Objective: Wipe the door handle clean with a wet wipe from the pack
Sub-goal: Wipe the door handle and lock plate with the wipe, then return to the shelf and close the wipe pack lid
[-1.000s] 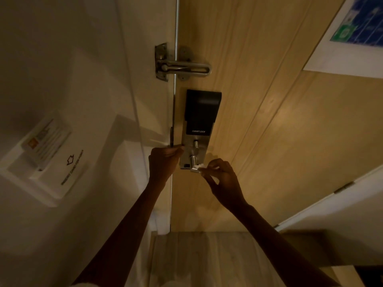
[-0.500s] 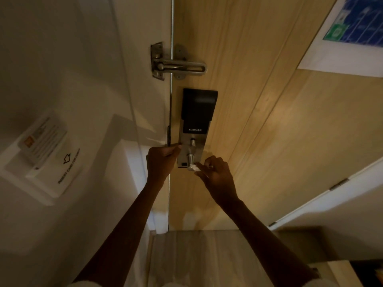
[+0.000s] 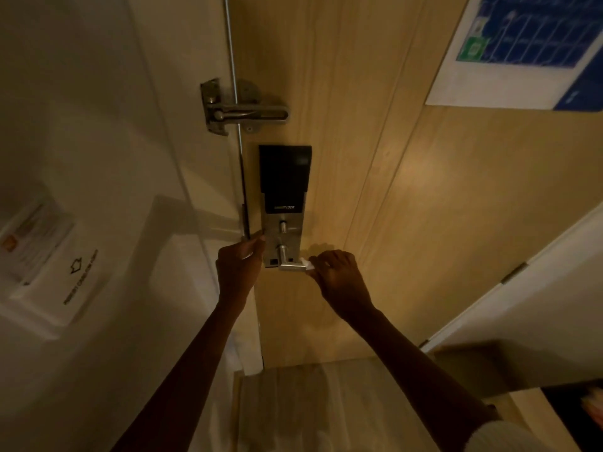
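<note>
Head view, dim light: right hand (image 3: 339,282) pinches a small white wet wipe (image 3: 306,263) against the tip of the silver metal lever door handle (image 3: 291,265). Left hand (image 3: 239,267), fingers curled, braces at the pale wooden door's (image 3: 359,158) edge. Wipe looks limp, damp; handle rigid, likely slick, so wrap around it.

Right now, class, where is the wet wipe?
The wet wipe is pinched in the right hand, against the free end of the door handle, below the black lock panel.
</note>
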Available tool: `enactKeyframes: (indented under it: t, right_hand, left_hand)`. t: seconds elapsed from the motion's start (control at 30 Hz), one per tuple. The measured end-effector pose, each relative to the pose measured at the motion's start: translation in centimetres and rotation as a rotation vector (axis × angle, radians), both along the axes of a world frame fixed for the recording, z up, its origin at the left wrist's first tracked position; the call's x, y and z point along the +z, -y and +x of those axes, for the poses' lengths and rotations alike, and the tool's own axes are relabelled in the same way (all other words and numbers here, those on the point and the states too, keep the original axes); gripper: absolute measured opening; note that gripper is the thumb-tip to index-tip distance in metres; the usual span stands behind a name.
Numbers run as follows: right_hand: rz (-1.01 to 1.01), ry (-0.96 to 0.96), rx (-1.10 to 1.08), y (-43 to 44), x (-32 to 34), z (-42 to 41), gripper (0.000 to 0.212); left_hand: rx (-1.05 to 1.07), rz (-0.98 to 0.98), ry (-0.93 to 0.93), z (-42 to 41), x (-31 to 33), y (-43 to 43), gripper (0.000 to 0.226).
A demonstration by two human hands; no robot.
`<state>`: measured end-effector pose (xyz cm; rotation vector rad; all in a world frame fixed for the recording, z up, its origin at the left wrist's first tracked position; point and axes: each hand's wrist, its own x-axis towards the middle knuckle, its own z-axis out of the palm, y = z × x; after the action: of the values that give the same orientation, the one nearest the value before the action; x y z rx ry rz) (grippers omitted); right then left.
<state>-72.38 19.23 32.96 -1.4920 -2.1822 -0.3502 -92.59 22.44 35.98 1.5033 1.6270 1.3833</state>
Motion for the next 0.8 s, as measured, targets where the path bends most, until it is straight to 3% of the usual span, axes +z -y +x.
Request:
enactKeyframes:
  t: [0.1,0.2,0.3,0.4,0.5,0.6,0.7,0.8]
  right_hand:
    - [-0.109,-0.004,-0.005,0.1,0.9,2.2,0.031]
    - [-0.162,-0.062,-0.025,0.4,1.7,3.4,0.035]
    - [-0.173,-0.113,-0.092,0.6,1.6,4.9,0.029]
    - [-0.204,-0.196,-0.167,1.0,1.5,6.6,0.025]
    - [-0.223,-0.312,-0.241,2.4,1.6,8.0,0.025]
    - [-0.243,-0.369,-0.344,4.1,1.7,9.9,0.029]
    - [-0.256,-0.403,-0.415,6.1,1.6,12.9,0.031]
    - [-0.236,-0.454,-0.529,8.6,1.9,16.7,0.024]
  left_hand:
    - [0.012,-0.074,0.121,0.6,0.3,1.0,0.027]
    - [-0.024,-0.126,0.121,0.7,0.6,1.5,0.031]
    - [0.025,-0.159,0.024,1.1,0.7,2.6,0.032]
    - [0.055,-0.023,-0.048,2.7,0.9,4.1,0.021]
    - [-0.05,0.078,-0.071,5.1,1.2,4.8,0.021]
    - [-0.254,0.044,-0.069,8.3,1.2,5.2,0.016]
    - [-0.37,0.004,-0.237,11.8,0.2,5.6,0.021]
    - [-0.471,-0.043,-0.527,15.5,-0.4,6.4,0.044]
